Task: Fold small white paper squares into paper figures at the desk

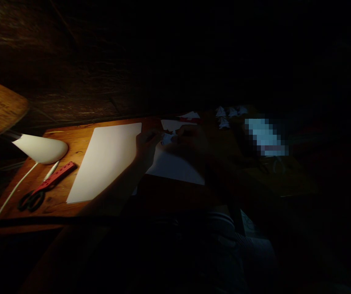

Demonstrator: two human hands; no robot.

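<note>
The scene is very dark, lit only from the left. My left hand (147, 143) and my right hand (190, 136) meet over a small piece of white paper (166, 138), fingers pinched on it from both sides. Under them lies a white sheet (175, 165) on the wooden table (77, 134). A larger white sheet (106, 161) lies just left of my left forearm. My right hand is in shadow and hard to make out.
A white desk lamp (42, 148) with its cord stands at the left. A red ruler (58, 174), a white pen (52, 170) and black-handled scissors (32, 199) lie beside it. Crumpled paper bits (229, 112) sit at the far edge. A blurred bright patch (265, 136) lies to the right.
</note>
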